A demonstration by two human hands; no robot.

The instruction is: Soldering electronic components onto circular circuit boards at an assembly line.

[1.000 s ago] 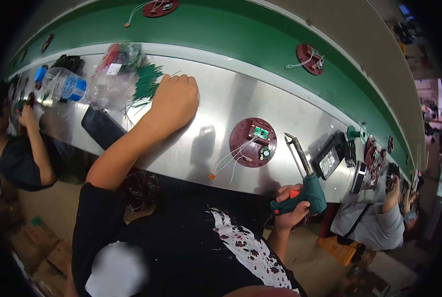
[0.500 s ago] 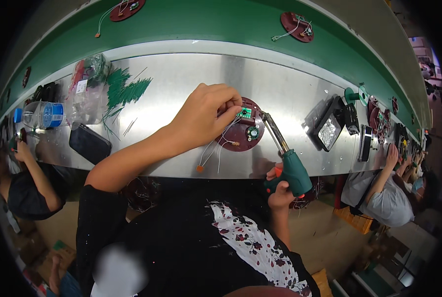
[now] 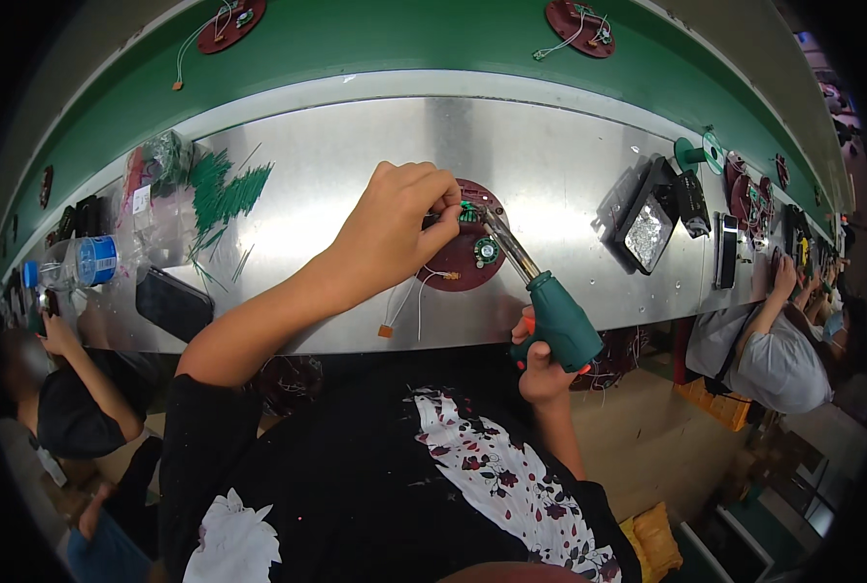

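A round dark-red board point(image 3: 468, 255) with small green parts lies on the steel bench point(image 3: 550, 165). My left hand point(image 3: 395, 228) rests on its left side, fingertips pinched on a small green part at the board's top. My right hand point(image 3: 542, 364) grips a green-handled soldering iron point(image 3: 550, 311), whose metal tip reaches up-left to that same spot by the fingertips. Thin white wires with orange ends point(image 3: 409, 301) trail from the board toward the bench edge.
A heap of green wire pieces point(image 3: 225, 194) and a clear bag point(image 3: 152, 194) lie at the left, with a plastic bottle point(image 3: 79, 264) and a black phone point(image 3: 173, 304). A black holder with a shiny block point(image 3: 647, 223) stands right. Other people work at both ends. Red boards ride the green belt point(image 3: 433, 49).
My left hand came from the green wire heap at the left to the red board and now pinches a part there. The soldering iron tip swung in to touch that spot.
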